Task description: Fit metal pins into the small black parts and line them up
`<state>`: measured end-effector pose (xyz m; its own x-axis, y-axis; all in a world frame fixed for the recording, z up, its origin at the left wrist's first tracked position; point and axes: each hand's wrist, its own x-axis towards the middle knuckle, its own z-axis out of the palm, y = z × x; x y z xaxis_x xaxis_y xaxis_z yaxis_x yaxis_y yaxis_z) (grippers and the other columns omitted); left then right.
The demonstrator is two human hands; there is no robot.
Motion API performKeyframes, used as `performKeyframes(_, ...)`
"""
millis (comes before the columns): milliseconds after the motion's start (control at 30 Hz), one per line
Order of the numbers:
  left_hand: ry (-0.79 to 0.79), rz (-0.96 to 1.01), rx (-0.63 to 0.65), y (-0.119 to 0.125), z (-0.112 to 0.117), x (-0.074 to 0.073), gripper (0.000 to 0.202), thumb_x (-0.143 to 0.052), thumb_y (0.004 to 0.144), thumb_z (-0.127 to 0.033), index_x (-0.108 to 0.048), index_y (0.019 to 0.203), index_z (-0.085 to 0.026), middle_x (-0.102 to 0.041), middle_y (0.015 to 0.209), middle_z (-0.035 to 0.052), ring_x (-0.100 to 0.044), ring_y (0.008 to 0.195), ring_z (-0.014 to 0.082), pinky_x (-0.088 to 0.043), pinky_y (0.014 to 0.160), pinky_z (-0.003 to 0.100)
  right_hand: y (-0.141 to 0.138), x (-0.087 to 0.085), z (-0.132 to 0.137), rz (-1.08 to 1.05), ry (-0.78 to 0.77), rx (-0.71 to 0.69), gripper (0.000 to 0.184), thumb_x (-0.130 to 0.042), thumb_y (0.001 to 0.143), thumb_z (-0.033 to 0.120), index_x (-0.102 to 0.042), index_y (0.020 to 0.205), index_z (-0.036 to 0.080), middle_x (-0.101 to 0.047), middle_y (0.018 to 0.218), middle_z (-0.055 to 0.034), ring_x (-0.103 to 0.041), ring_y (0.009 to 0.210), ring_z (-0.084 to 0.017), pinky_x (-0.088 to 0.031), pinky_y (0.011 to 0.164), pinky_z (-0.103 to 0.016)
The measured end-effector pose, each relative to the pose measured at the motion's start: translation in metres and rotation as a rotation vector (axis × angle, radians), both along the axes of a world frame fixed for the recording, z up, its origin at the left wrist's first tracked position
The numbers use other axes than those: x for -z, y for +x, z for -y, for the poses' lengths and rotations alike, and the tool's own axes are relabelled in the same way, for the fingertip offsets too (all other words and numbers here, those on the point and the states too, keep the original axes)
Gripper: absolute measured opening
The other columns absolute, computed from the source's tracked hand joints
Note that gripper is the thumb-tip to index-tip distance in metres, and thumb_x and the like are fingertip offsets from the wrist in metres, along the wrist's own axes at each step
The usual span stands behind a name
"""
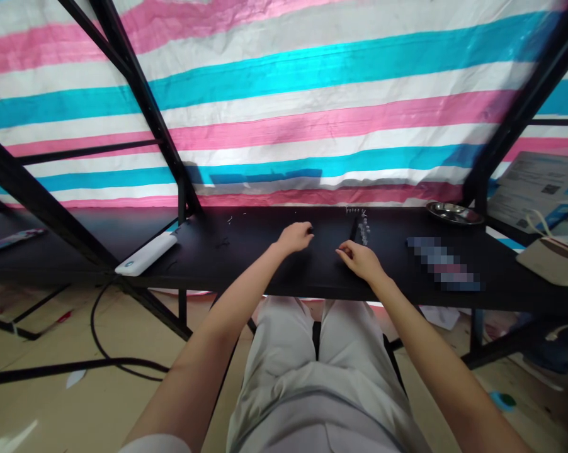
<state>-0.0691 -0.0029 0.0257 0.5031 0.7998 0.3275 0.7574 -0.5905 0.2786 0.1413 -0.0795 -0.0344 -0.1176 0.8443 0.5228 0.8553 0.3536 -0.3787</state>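
Note:
My left hand [294, 238] rests on the black table [246, 251] with its fingers curled in a pinch on a small dark piece that I cannot make out. My right hand [360, 259] lies a little to the right, fingers drawn together in a pinch near a thin dark stick [354, 229]. A cluster of small pale beads [363, 230] lies just beyond the right hand, with a short row of tiny pieces [354, 210] further back.
A white power bank [146, 254] lies at the table's left edge. A metal dish [454, 212] stands at the back right, a blurred flat object [443, 264] in front of it. Black frame bars [137, 94] cross a striped tarp behind. A cable [109, 352] runs on the floor.

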Motion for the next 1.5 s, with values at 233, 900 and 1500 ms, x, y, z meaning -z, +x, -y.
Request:
performKeyframes(233,-0.103,-0.068,-0.503,-0.079,-0.042,-0.005,0.027,-0.055,0.079,-0.027,-0.060,0.103,-0.016,-0.064,0.106,0.0117,-0.059,0.098,0.0233,-0.045,0.081,0.030,-0.002,-0.002,0.002,0.003,0.000,0.003,0.024,-0.046,0.085,0.041,-0.060,0.088,0.022,-0.063,0.067,-0.0009,-0.058,0.061,-0.015,-0.038,0.057,-0.025)
performKeyframes(900,-0.094,0.153,-0.670,-0.097,-0.052,0.035,0.017,-0.054,0.079,-0.033,-0.061,0.084,-0.019,-0.066,0.091,0.0066,-0.060,0.088,0.0197,-0.045,0.075,0.028,-0.001,-0.002,0.001,-0.012,-0.024,-0.003,0.023,-0.044,0.086,0.038,-0.060,0.087,0.022,-0.064,0.068,-0.0017,-0.057,0.062,-0.016,-0.038,0.058,-0.025)
performKeyframes(1500,-0.101,0.208,-0.728,-0.100,-0.059,0.047,0.024,-0.062,0.074,-0.035,-0.066,0.089,-0.017,-0.067,0.094,0.0082,-0.061,0.093,0.0228,-0.046,0.082,0.030,-0.002,-0.004,0.003,-0.035,-0.035,0.006,0.021,-0.045,0.085,0.036,-0.060,0.086,0.021,-0.064,0.071,-0.0010,-0.057,0.063,-0.014,-0.036,0.058,-0.024)
